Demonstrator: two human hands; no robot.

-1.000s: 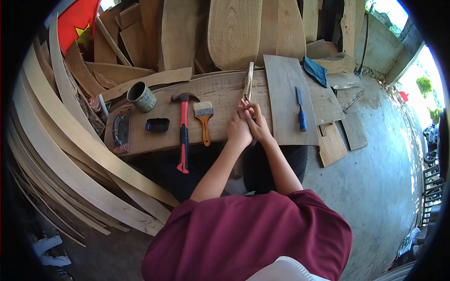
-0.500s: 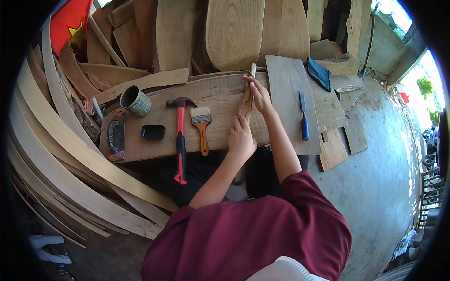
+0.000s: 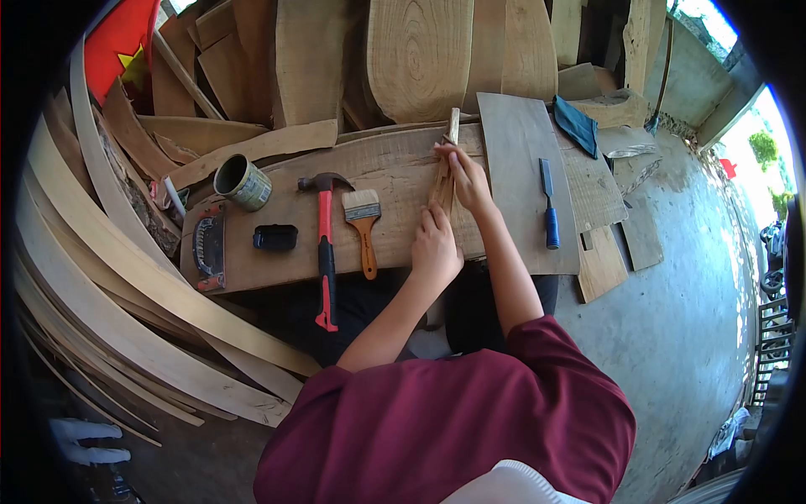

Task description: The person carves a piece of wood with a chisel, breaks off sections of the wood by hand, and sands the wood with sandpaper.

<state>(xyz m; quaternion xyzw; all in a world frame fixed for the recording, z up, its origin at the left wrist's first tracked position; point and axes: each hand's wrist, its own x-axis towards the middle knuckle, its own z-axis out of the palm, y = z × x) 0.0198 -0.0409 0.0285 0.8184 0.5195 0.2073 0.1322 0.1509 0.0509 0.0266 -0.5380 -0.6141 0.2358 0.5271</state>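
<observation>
Wood strip: the long thin piece (image 3: 454, 126) is over the wooden bench top (image 3: 395, 164), between the paintbrush (image 3: 363, 223) and the flat grey-brown panel (image 3: 520, 168).
Long axis: pretty much straight away from the person, leaning a touch right toward the far end.
Which way it points: bare narrow tip faces the boards (image 3: 420, 59) stacked behind the bench; the near end is down by the left hand (image 3: 435, 248), mostly covered, so can't tell its shape.
Left hand: fingers bent and mostly closed over the near end, back of the hand up.
Right hand (image 3: 470, 183): further up the strip, partly closed, fingers loosely bent across it just short of the tip. Can't really see how tight the grip is.
Left side stuff: hammer (image 3: 326, 227) just beside the brush, handle sticking out past the bench edge, then a small black container (image 3: 275, 238) and an open tin (image 3: 243, 183).
Right side stuff: blue-handled chisel (image 3: 550, 206) lying on the panel, blade end pointing away, teal cloth (image 3: 576, 128) beyond it.
</observation>
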